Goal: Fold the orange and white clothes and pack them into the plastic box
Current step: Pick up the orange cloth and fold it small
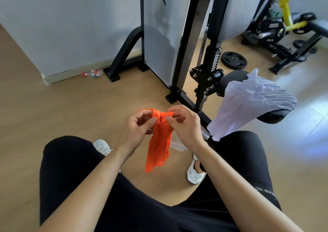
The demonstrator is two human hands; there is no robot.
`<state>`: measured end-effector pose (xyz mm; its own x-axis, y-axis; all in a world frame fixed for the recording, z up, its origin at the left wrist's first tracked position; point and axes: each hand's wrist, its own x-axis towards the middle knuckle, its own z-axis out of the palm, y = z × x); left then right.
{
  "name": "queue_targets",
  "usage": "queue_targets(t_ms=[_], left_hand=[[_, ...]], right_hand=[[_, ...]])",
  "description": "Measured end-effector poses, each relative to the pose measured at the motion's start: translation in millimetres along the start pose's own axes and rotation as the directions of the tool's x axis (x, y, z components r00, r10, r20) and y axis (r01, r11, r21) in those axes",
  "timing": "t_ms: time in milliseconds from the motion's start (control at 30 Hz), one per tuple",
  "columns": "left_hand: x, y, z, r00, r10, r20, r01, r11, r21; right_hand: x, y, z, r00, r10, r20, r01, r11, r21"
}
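Far left, against the skirting: a plastic bottle (92, 73) lying on its side on the wooden floor (53, 111), well apart from the work. Nearer, between the spread knees in black shorts (74, 175): the left hand (134, 127), fingers curled and pinching one top corner of the orange garment (159, 143), thumb pressed over the cloth. Hanging limp and bunched from that top edge, lower end loose in the air above the floor, touching nothing, apparently raised so that gravity pulls out the creases before any fold. Just right of it: the right hand (184, 125), closed in the same pinch on the other top corner, the two hands close together, so the cloth gathered into a narrow strip rather than spread flat; probably still hunting for the hem or seam to open it out. Behind the right wrist, low on the floor: a pale, translucent shape (177, 145), perhaps the rim of the plastic box, too hidden to tell. Right again: the white garment (252, 100), draped unfolded over the black padded seat (273, 115) of the gym machine (205, 68), likely parked there within reach until its turn. Far right, in the back: a loose weight plate (234, 59) flat on the floor.
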<state>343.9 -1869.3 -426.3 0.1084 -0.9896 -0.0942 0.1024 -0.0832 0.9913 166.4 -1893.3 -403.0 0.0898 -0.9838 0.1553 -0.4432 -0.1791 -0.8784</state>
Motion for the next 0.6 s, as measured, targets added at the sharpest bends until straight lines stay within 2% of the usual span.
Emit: queue_targets(t_ms=[167,367,533,600], left_hand=[[-6.8,3.4,1.1,0.994,0.027,0.103,-0.031,0.999,0.040],[-14.3,8.2,1.3,0.975,0.014,0.221,-0.029,0.998,0.063],[-0.9,2.5,-13.5,0.972,0.185,0.145,-0.219,0.938,0.270],[4.0,5.4,-18.4,0.962,0.192,0.196,-0.242,0.930,0.276]], right_hand=[[-7.6,-6.2,15.9,0.997,-0.037,0.066,0.031,0.995,0.091],[-9.4,-3.3,17.8,0.999,-0.034,0.020,0.033,0.996,0.079],[4.0,-5.3,-3.1,0.981,-0.050,0.185,0.041,0.998,0.056],[6.3,-8.9,-16.0,0.959,-0.049,0.280,0.032,0.997,0.063]])
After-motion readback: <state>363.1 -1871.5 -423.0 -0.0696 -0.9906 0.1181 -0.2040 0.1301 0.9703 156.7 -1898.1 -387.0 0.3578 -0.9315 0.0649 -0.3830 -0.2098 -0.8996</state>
